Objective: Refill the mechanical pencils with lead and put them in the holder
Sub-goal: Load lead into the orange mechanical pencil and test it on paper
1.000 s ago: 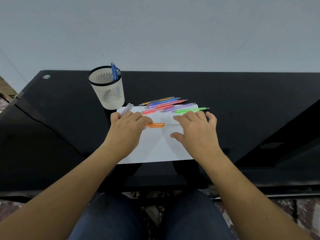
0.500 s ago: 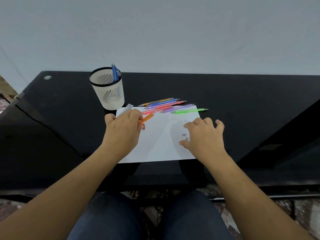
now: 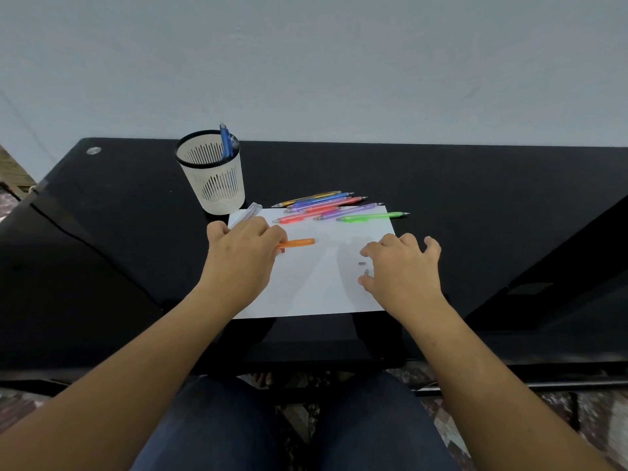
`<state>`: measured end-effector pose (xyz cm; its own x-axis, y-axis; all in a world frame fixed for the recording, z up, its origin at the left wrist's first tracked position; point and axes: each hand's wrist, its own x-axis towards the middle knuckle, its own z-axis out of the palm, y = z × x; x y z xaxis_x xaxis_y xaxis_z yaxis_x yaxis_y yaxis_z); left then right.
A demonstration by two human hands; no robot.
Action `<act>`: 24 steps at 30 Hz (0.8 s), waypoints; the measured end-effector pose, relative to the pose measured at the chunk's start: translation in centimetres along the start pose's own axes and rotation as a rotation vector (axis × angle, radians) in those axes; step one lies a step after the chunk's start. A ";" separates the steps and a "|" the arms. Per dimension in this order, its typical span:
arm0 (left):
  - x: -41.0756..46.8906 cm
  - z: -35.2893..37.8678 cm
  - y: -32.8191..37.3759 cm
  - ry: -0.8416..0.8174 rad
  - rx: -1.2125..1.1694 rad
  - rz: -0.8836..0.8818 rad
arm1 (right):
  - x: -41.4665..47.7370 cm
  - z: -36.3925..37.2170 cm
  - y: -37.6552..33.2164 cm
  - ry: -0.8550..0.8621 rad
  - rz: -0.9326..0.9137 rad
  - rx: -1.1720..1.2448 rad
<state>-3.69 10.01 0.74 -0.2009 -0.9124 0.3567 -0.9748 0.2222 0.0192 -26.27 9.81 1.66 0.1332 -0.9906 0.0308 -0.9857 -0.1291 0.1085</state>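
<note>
Black tabletop (image 3: 475, 185) is carrying a white sheet (image 3: 316, 290), where the left hand (image 3: 241, 256) is gripping the orange pencil (image 3: 299, 242); the right hand (image 3: 404, 266), fingers relaxed, is holding nothing; the holder (image 3: 217, 188) is standing behind.

The left hand (image 3: 243, 256) hides one end of the orange pencil (image 3: 299, 242); the grey speck (image 3: 362, 263) beside the right hand (image 3: 404, 270) is too small to identify.
</note>
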 end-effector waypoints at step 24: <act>0.2 0.9 0.5 -0.011 -0.039 0.030 | 2.9 1.3 -0.9 -0.081 0.009 0.017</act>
<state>-4.27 9.64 -0.06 -0.2315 -0.9086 0.3475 -0.9638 0.2629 0.0452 -25.15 7.02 0.31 0.1166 -0.9920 -0.0492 -0.9884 -0.1208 0.0918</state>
